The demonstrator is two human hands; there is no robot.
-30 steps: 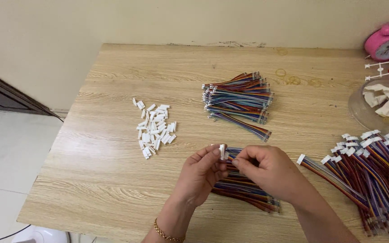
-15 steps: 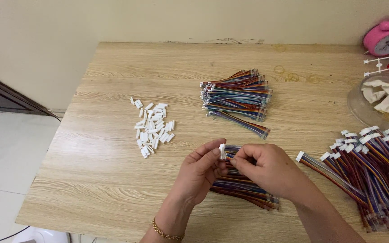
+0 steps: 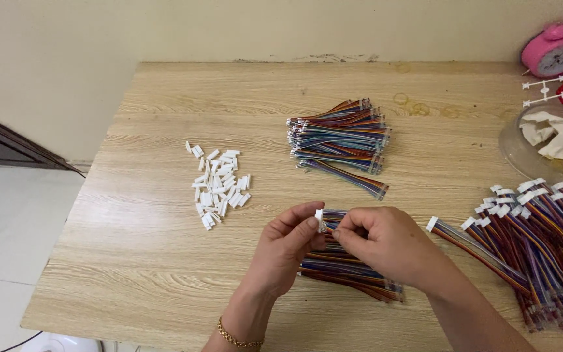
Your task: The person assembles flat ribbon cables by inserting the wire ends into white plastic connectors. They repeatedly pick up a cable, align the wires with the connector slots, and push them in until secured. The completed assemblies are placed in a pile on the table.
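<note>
Together, left hand [image 3: 288,251] and right hand [image 3: 386,244] on white connector [image 3: 319,220].

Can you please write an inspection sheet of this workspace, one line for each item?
Surface: wooden table, light grain.
Job's things: small white connector housing pinched by left hand; right hand holds coloured wires at it.
Loose housings: white pile, left of centre.
Cables: bare-ended bundle at centre; another bundle under the hands; finished cables with white plugs at right.
Clutter: pink alarm clock, clear bowl with white scraps.
Grippers: nothing seen; bare hands.
Surroundings: cream wall, pale floor.
</note>
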